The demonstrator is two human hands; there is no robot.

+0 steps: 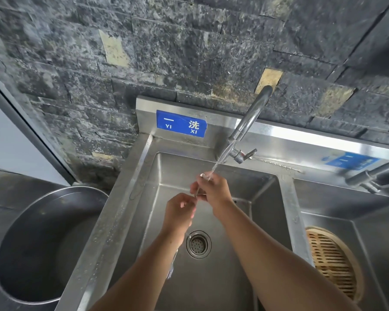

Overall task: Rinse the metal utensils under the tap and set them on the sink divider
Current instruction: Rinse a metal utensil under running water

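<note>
A thin metal utensil (197,190) is held over the left basin, its upper end under the stream of water from the curved tap (249,122). My right hand (213,191) grips its upper part and my left hand (180,208) pinches its lower end. Another metal piece (172,264) lies in the basin, partly hidden behind my left forearm. The sink divider (298,218) runs between the two basins, to the right of my hands.
The left basin has a round drain strainer (198,244). A bamboo steamer tray (331,261) lies in the right basin under a second tap (373,173). A large metal pot (43,243) stands left of the sink. A rough stone wall rises behind.
</note>
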